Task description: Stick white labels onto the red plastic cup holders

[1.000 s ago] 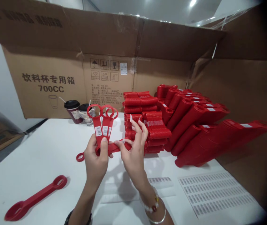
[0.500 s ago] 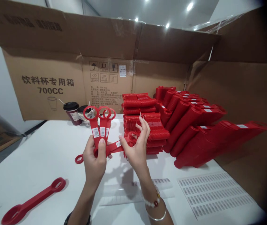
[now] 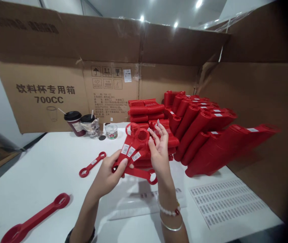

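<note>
Left hand point(image 3: 111, 170) grips a fan of red strips point(image 3: 132, 145) near their lower ends, thumb pressed on top. Right hand point(image 3: 160, 152) stands upright just beside the fan's rings, thumb and fingers spread apart; whether the thumb touches a ring I cannot tell. Small pale tabs point(image 3: 158, 122) show at the tips of 2 of its fingers.

The fan is held above the table point(image 3: 55, 168), with 3 strips splayed upward, each bearing a white barcode label point(image 3: 125, 149). A 4th strip point(image 3: 137, 172) points right from the grip and ends in a ring. Under the hands lies a pale sheet point(image 3: 131, 211), partly covered by the arms.

Left of the fan, 1 labelled red strip point(image 3: 92, 164) lies on the table, and a bigger-looking red piece point(image 3: 37, 216) lies nearer the front edge. Behind the fan rise bundled red stacks point(image 3: 146, 110); to their right, long red rows point(image 3: 197, 125) carry white labels. In front of these rows lies a sheet of printed labels point(image 3: 227, 200).

Farther back at left stand 2 dark-lidded cups point(image 3: 74, 123) with straws, near a clear tub point(image 3: 112, 131). Cardboard point(image 3: 169, 77) walls the back, printed "700CC".
</note>
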The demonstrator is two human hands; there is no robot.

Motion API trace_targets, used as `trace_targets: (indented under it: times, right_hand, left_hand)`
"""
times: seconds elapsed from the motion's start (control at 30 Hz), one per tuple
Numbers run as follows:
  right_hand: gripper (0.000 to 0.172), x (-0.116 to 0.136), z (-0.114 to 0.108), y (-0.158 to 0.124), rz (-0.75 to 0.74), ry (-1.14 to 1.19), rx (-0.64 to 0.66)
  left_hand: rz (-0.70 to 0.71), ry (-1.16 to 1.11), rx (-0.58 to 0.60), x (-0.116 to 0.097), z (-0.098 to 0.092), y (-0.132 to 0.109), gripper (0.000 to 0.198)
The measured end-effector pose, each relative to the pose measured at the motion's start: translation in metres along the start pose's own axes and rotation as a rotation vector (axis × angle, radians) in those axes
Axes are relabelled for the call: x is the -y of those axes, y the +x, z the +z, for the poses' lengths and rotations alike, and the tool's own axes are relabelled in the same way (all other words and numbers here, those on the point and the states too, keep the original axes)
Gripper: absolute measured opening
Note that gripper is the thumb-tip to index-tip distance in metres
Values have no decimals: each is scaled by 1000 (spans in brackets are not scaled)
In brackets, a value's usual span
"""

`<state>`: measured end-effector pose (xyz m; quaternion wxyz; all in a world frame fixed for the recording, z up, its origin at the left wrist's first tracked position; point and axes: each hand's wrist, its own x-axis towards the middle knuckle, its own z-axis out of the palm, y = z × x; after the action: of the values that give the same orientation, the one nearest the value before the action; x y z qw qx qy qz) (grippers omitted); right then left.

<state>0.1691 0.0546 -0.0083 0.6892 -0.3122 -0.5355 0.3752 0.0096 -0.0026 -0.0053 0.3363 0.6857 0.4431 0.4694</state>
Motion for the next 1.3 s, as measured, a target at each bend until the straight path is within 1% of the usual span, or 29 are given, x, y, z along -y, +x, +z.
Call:
trace_targets:
  times: [0.03, 0.07, 0.1, 0.17, 0.2, 0.23, 0.3, 0.37, 0.4, 0.5, 0.67, 0.8, 1.07, 1.3]
  right_hand:
    - [50, 2, -4, 2, 0, 52, 8]
    - [49, 6, -6, 3, -22, 86, -10]
    - [49, 11, -8, 2, -59, 97, -59]
    - [52, 22, -7, -2, -135, 62, -191]
    - [54, 27, -5, -6, -141, 38, -224]
    - [56, 31, -2, -10, -111, 26, -212]
    - [62, 34, 7, -18, 22, 42, -83]
    - [68, 30, 15, -23, 164, 73, 45]
    - [71, 27, 19, -24, 213, 85, 79]
    - [74, 17, 25, -23, 277, 90, 115]
    - [74, 9, 26, -21, 252, 41, 92]
    - [74, 6, 29, -21, 253, 11, 69]
    - [77, 5, 30, -20, 257, 28, 49]
    - [76, 4, 32, -20, 262, 24, 50]
  left_hand:
    - [-27, -24, 47, 1, 1, 1, 22]
    - [-55, -42, 50, 3, 2, 3, 23]
    - [-81, -54, 12, 6, 3, 4, 24]
    - [-123, -81, -143, 12, 4, 8, 25]
    - [-137, -101, -236, 14, 5, 10, 24]
    - [-149, -120, -325, 17, 5, 11, 23]
    - [-169, -152, -470, 19, 5, 13, 23]
    - [-183, -161, -562, 18, 4, 13, 23]
    - [-187, -161, -591, 17, 4, 13, 23]
    - [-193, -159, -623, 12, 5, 12, 25]
    - [-180, -132, -642, 6, 8, 10, 21]
    - [-156, -94, -678, 5, 11, 9, 20]
    - [-146, -76, -702, 6, 13, 9, 18]
    - [-142, -76, -694, 6, 12, 9, 18]
